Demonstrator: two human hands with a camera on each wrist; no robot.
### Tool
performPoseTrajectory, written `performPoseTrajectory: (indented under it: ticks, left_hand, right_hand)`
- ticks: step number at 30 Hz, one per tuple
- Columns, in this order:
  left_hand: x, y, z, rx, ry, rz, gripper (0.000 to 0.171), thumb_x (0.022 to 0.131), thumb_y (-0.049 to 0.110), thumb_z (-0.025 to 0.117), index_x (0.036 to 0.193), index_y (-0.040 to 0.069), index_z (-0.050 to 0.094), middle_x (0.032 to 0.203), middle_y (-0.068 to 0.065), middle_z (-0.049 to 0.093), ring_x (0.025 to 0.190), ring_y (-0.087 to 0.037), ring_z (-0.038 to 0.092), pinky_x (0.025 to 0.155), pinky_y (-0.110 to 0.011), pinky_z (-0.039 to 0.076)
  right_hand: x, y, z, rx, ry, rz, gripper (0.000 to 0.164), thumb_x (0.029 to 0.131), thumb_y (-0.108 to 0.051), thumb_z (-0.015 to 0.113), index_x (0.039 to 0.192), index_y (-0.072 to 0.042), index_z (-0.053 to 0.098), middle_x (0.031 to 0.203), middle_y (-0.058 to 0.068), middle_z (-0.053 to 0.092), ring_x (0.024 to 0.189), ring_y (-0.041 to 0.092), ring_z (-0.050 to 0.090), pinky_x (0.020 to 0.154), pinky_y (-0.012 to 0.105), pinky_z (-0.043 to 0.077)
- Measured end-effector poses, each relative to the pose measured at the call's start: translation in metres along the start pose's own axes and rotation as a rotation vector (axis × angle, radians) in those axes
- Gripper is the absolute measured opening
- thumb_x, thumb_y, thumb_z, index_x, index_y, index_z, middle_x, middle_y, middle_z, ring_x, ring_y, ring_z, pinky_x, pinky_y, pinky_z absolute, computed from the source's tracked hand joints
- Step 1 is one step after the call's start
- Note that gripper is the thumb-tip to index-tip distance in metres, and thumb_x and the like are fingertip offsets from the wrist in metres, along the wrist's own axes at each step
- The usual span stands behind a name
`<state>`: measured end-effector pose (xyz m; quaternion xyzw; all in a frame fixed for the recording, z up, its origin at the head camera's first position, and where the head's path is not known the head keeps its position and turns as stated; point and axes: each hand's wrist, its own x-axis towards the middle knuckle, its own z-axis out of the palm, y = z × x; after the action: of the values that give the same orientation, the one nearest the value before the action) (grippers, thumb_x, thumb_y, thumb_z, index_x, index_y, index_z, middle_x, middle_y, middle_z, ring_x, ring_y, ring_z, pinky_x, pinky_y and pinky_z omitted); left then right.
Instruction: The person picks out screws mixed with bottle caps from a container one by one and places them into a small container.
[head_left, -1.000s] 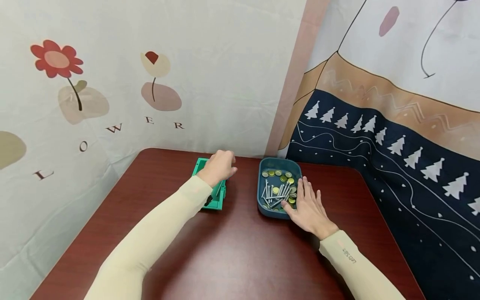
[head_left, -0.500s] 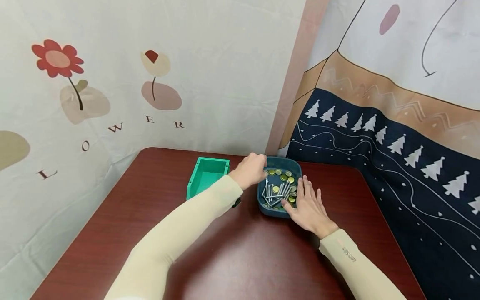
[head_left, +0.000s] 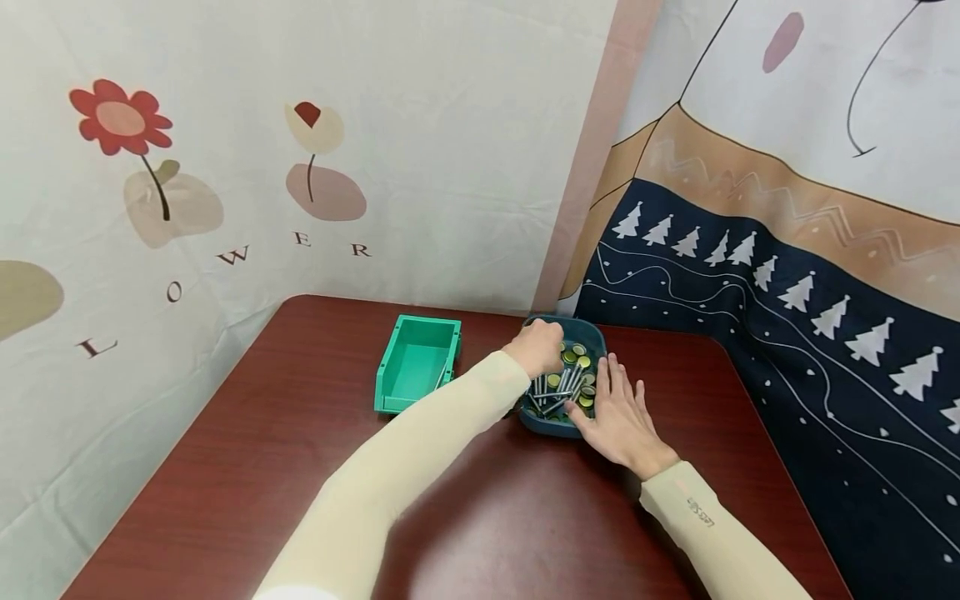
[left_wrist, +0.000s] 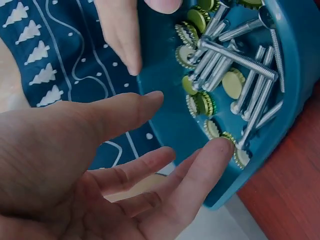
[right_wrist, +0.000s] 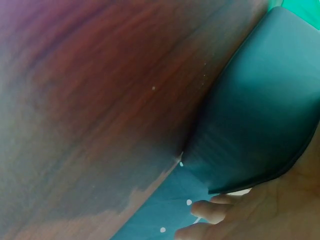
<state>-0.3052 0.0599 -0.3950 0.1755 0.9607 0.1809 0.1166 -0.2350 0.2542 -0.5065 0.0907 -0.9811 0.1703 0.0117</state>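
A dark blue tray [head_left: 551, 427] holds several long silver screws [left_wrist: 237, 60] and several yellow-green bottle caps [left_wrist: 232, 82]. Over its left side hovers my left hand [head_left: 537, 347]. In the left wrist view its thumb and fingers [left_wrist: 192, 192] are apart with nothing between them, the fingertips just above the caps. My right hand [head_left: 622, 425] rests against the tray's right rim with its fingers straight; in the right wrist view it lies beside the tray's outer wall [right_wrist: 260, 100]. To the left stands a green bin [head_left: 412, 367], with a thin shiny piece along its right side.
Both containers stand near the back edge of a dark red wooden table [head_left: 480, 517]. A pale printed cloth [head_left: 450, 167] hangs behind it, and a navy cloth with white trees [head_left: 750, 308] hangs on the right.
My left hand has moved right, from over the green bin to over the blue tray, leaving the bin in full view. The right hand has stayed at the tray's rim.
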Motion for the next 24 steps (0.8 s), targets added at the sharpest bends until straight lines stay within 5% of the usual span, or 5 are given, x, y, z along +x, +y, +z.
performPoseTrajectory:
  ticks: [3,10,12,19,24]
  left_hand:
    - [0.014,0.002,0.01,0.016,-0.038,-0.031,0.011,0.112,0.013,0.077,0.122,0.008,0.08,0.109,-0.011,0.075,0.085,-0.022,0.068,0.073,-0.035,0.058]
    - [0.099,-0.015,0.071,0.159,-0.114,-0.113,0.027,0.113,0.02,0.076,0.14,0.016,0.081,0.129,-0.009,0.08,0.083,-0.018,0.074,0.063,-0.031,0.061]
    - [0.109,-0.013,0.076,0.224,-0.156,-0.144,0.033,0.116,0.023,0.071,0.148,0.019,0.079,0.143,-0.008,0.079,0.088,-0.018,0.077,0.064,-0.03,0.063]
    - [0.124,-0.007,0.087,0.305,-0.219,-0.246,0.051,0.118,0.033,0.07,0.168,0.023,0.065,0.175,-0.003,0.06,0.122,-0.015,0.078,0.089,-0.03,0.068]
    - [0.115,-0.005,0.085,0.253,-0.227,-0.262,0.051,0.119,0.033,0.068,0.17,0.026,0.063,0.179,0.001,0.057,0.143,-0.017,0.071,0.111,-0.035,0.066]
  right_hand:
    - [0.0,0.0,0.0,0.0,-0.003,0.002,0.11,0.116,-0.068,0.055,0.184,0.007,0.012,0.195,0.03,0.006,0.179,0.059,0.016,0.141,0.084,0.01]
    - [0.001,0.0,-0.001,0.001,0.004,-0.007,0.11,0.116,-0.068,0.055,0.183,0.007,0.013,0.194,0.031,0.008,0.178,0.06,0.018,0.141,0.085,0.01]
    - [0.001,0.0,-0.001,0.0,0.003,-0.007,0.11,0.116,-0.068,0.055,0.183,0.008,0.012,0.194,0.031,0.007,0.178,0.06,0.018,0.141,0.085,0.01]
    - [0.001,-0.001,0.0,-0.013,0.011,-0.006,0.109,0.116,-0.067,0.055,0.183,0.008,0.013,0.194,0.032,0.009,0.178,0.06,0.019,0.14,0.085,0.011]
    - [0.001,-0.002,0.0,-0.013,0.012,-0.003,0.109,0.115,-0.066,0.056,0.183,0.008,0.014,0.194,0.032,0.009,0.178,0.06,0.019,0.14,0.085,0.011]
